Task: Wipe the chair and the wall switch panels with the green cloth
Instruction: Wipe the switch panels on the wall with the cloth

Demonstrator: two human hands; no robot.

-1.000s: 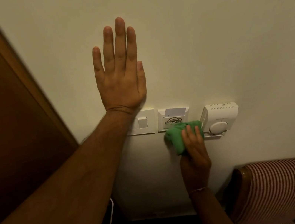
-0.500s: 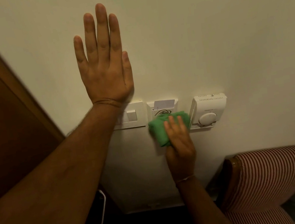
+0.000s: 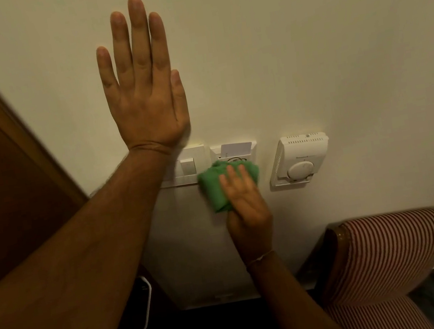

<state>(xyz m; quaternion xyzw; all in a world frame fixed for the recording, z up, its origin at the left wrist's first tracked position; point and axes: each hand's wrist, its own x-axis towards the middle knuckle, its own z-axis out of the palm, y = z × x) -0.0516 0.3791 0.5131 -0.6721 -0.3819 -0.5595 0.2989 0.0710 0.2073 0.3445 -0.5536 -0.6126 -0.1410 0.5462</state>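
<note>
My right hand (image 3: 245, 202) presses the bunched green cloth (image 3: 214, 187) against the lower part of the key-card panel (image 3: 236, 148), which has a white card in its slot. Left of it is a white switch panel (image 3: 190, 164), partly behind my left wrist. My left hand (image 3: 143, 90) lies flat on the wall above the panels, fingers spread and pointing up, holding nothing. A white thermostat (image 3: 299, 159) with a round dial sits to the right of the cloth. The chair (image 3: 391, 253), red-and-white striped with a wooden frame, stands at the lower right against the wall.
A brown wooden door frame (image 3: 5, 142) runs along the left edge. A white cable loop (image 3: 145, 311) hangs near the dark floor below my left forearm. The cream wall (image 3: 333, 44) fills the upper right.
The green cloth and my right hand have slid left, from beside the thermostat over the key-card panel toward the switch panel. My left hand stays flat on the wall.
</note>
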